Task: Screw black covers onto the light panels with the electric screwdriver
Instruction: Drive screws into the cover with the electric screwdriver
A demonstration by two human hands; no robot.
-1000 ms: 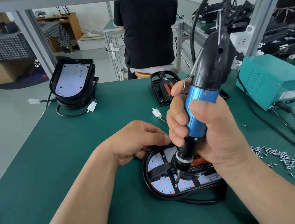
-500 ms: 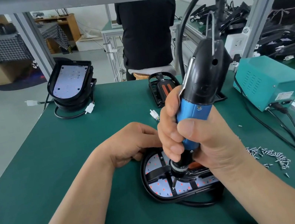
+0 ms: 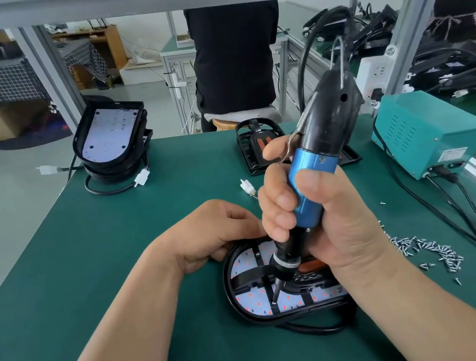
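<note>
Gripping electric screwdriver (image 3: 315, 189), right hand (image 3: 332, 227); left hand (image 3: 210, 232) steadying light panel (image 3: 256, 300); screws (image 3: 425, 253) beside.

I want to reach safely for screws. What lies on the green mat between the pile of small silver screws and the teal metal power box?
In the head view, black cables cross that stretch of green mat, between the screws and the teal box, with one stray screw beside them.

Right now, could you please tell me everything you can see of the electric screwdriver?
The electric screwdriver has a glossy black upper housing, a metallic blue grip and a black nose with a silver collar. A wire hanging loop and a black cable leave its top. It tilts, top leaning right and away. The right hand is wrapped around the blue grip. Its bit tip meets the black cover on the light panel near the front.
</note>
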